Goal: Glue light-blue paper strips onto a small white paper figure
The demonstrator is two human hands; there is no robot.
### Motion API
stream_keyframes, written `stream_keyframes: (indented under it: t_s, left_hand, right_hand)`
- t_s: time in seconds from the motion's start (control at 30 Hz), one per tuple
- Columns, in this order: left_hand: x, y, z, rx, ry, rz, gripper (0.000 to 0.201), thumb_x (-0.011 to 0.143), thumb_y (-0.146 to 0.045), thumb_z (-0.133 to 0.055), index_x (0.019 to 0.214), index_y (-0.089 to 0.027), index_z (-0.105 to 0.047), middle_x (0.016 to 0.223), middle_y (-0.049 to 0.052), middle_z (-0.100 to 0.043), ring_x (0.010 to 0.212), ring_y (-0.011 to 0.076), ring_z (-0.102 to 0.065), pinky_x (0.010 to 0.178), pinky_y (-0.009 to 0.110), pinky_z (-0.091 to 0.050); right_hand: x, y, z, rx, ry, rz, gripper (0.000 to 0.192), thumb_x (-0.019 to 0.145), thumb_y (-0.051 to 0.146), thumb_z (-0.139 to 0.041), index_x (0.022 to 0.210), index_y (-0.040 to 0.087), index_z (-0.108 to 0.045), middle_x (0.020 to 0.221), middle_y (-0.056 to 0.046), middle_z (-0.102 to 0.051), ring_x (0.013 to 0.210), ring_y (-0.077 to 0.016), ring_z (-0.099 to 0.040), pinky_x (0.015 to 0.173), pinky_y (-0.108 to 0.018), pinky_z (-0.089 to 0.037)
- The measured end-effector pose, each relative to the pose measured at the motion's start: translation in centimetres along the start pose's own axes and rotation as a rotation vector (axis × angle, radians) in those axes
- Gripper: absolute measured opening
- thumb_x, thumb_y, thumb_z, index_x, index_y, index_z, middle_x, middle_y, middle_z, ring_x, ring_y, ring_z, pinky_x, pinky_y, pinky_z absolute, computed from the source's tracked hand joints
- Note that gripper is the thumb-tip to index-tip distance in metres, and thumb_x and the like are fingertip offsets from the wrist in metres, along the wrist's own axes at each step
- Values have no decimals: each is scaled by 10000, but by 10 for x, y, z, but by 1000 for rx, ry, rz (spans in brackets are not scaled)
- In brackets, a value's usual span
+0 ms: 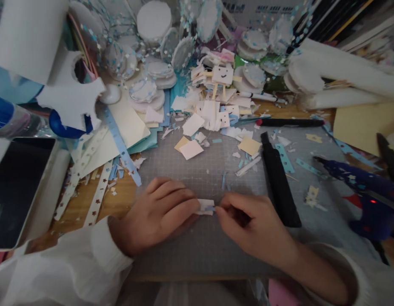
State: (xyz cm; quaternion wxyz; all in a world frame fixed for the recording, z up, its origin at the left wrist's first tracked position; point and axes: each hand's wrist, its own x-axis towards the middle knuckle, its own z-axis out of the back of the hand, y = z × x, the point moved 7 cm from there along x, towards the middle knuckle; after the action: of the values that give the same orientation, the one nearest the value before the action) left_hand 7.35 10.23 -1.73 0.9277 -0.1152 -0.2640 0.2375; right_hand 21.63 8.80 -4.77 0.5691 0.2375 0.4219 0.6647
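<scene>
A small white paper piece (206,206) lies on the grey cutting mat (197,250), with a bit of light blue paper (211,208) on its right end. My left hand (165,208) holds the white piece by its left part, fingers together and covering that end. From the right, my right hand (248,216) pinches at the blue bit; its fingertips hide most of what is between them. Small cream and white paper squares (191,149) lie beyond my hands. Further back, a white paper figure with a smiling face (222,75) rests on a paper pile.
To the right lie a black capped tool (278,182), a red-tipped black pen (292,123) and a blue glue gun (366,191) with a red light. A phone (21,191) and punched paper strips (122,144) are at the left. White discs (154,20) crowd the back.
</scene>
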Motion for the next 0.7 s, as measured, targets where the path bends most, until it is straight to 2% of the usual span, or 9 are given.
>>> stream_keyframes:
  t_s: [0.1, 0.23, 0.33, 0.43, 0.5, 0.7]
  left_hand:
    - [-1, 3, 5, -56, -32, 32, 189, 816, -178, -659, 976, -156, -563, 933, 38, -720, 868, 192, -626, 767, 349, -452]
    - [0, 3, 13, -123, -82, 65, 249, 787, -183, -688, 993, -171, -548, 928, 43, -723, 863, 186, -630, 763, 354, -467]
    - [1, 1, 19, -146, -116, 68, 296, 772, -172, -696, 1019, -185, -533, 917, 41, -727, 853, 181, -638, 753, 351, -480]
    - [2, -1, 23, -131, -135, 62, 287, 788, -189, -679, 1028, -209, -523, 902, 25, -732, 830, 169, -652, 736, 339, -488]
    - [2, -3, 23, -116, -128, 53, 288, 790, -197, -680, 1030, -212, -523, 915, 21, -736, 839, 164, -657, 745, 335, -488]
    - [0, -7, 22, -68, -148, 9, 261, 777, -209, -701, 987, -190, -548, 923, 18, -744, 838, 160, -649, 760, 339, -485]
  right_hand:
    - [1, 2, 2, 120, 11, -29, 218, 827, 239, -503, 618, 183, -480, 457, 72, -399, 403, -49, -370, 389, -174, -262]
    - [1, 3, 6, 268, -4, -42, 94, 824, 277, -505, 819, 183, -509, 491, 83, -415, 416, -68, -371, 398, -186, -281]
    - [0, 5, -1, 373, 106, -69, 138, 836, 292, -484, 912, 178, -495, 560, 67, -444, 468, -81, -400, 428, -195, -317]
    - [-2, 7, -12, 432, 254, -117, 114, 849, 286, -473, 864, 178, -507, 599, 51, -450, 504, -78, -393, 447, -195, -323]
    - [-2, 8, -17, 441, 298, -127, 118, 854, 283, -474, 831, 176, -521, 598, 50, -442, 514, -76, -384, 457, -195, -320]
    - [-1, 10, -20, 441, 281, -139, 138, 836, 281, -487, 778, 170, -543, 550, 56, -432, 486, -76, -399, 435, -195, -301]
